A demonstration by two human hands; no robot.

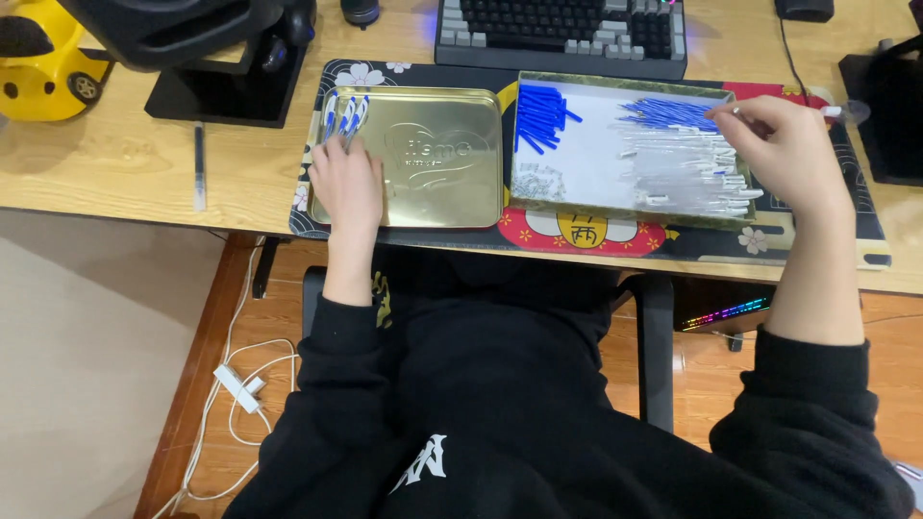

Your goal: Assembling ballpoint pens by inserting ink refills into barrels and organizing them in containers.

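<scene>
Nearest us, at the bottom of the frame, we see the person's lap in a black sweatshirt (500,423), both sleeves reaching up toward a wooden desk (125,163). Our left hand (348,183) lies palm down, fingers spread and loose, on the left part of a gold tin lid (447,159) at centre frame; its fingertips touch a small row of finished blue-capped pens (344,115) at the lid's upper left corner, and it grips nothing that we can see. Our right hand (784,149) hovers over the right end of a shallow box (577,159) in the upper right of the frame, fingers curled and pinched on 1 thin clear pen part (825,111); what exactly that part is we cannot tell. Inside the box, a heap of blue caps (538,117) lies at upper left, a bundle of blue refills (668,113) at upper right, and a pile of clear barrels (687,173) just under the right hand. Both lid and box rest on a patterned desk mat (596,235). A keyboard (562,29) sits at top centre, a yellow toy (43,67) at the upper left corner, and a single pen (199,163) lies on the bare desk left of the mat.
</scene>
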